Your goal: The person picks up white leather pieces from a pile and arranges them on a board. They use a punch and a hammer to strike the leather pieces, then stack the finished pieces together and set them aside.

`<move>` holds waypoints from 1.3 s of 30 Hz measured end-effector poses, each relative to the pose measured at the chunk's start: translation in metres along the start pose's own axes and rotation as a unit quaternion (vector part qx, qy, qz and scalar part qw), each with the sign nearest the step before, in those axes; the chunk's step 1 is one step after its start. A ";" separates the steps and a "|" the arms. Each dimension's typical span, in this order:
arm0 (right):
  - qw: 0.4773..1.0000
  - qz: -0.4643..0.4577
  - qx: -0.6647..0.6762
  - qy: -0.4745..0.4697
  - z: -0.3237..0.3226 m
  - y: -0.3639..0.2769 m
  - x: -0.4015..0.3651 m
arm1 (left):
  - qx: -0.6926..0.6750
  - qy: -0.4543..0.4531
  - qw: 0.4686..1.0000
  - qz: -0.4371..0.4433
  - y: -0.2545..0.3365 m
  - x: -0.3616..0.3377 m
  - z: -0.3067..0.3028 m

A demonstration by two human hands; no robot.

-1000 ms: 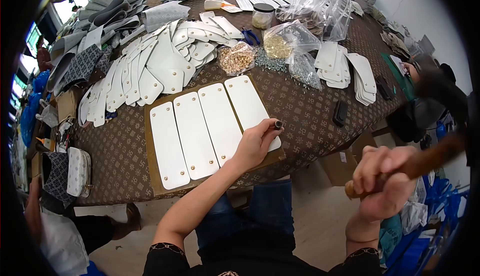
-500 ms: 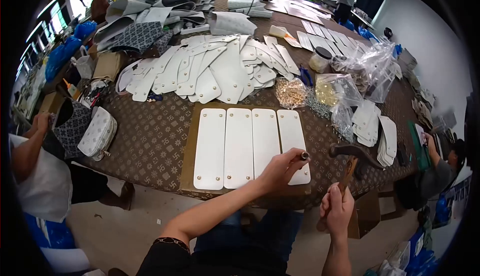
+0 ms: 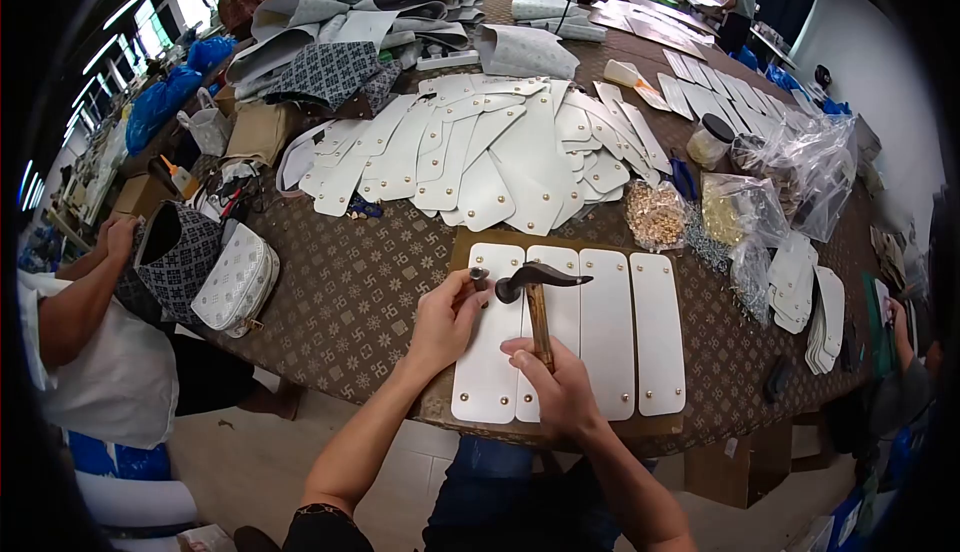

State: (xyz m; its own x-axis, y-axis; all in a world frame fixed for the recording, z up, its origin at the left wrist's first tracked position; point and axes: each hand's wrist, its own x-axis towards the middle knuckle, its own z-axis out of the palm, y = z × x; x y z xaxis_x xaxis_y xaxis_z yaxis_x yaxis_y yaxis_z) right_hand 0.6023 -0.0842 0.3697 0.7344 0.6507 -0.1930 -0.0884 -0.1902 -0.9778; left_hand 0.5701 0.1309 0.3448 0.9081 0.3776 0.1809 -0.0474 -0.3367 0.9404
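Note:
My left hand (image 3: 443, 320) pinches a short metal punch (image 3: 479, 275) over the upper part of the leftmost white panel (image 3: 484, 342). My right hand (image 3: 556, 380) is wrapped round the wooden handle of a hammer (image 3: 541, 274). The dark hammer head is raised just right of the punch, apart from it, above the panels. Several white panels with rounded corners, including the rightmost one (image 3: 658, 337), lie side by side on a brown board (image 3: 462, 249). Brass-coloured studs show near their bottom corners. My hands and the hammer hide parts of the left panels.
Behind the board lies a heap of studded white pieces (image 3: 480, 147). Bags of brass-coloured studs (image 3: 656, 214) and small silver parts, and a lidded jar (image 3: 710, 142), stand right of it. At left, a person's arm (image 3: 85, 287) is beside a patterned bag (image 3: 180, 257) and white pouch (image 3: 238, 280).
My left hand has moved with the punch from the rightmost panel's lower end to the leftmost panel's top. My right hand has brought the hammer leftward over the panels. The view has shifted.

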 end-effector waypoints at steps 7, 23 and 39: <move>0.997 -0.003 0.072 0.020 0.003 0.012 0.009 | -0.121 0.102 0.987 0.036 -0.024 0.054 -0.007; 0.994 -0.061 -0.094 0.018 -0.023 -0.100 0.020 | 0.000 0.043 0.997 0.067 -0.026 0.060 -0.007; 0.998 0.027 0.021 0.060 -0.040 -0.048 0.034 | -0.030 0.025 0.997 0.070 -0.015 0.067 0.002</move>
State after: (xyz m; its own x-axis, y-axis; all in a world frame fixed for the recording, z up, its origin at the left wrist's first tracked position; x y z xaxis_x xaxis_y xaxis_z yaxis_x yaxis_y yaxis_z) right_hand 0.6590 -0.0822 0.4134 0.8031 0.5471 -0.2360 -0.1558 -0.1896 -0.9694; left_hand 0.6323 0.1597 0.3428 0.8693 0.3728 0.3245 -0.1989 -0.3371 0.9202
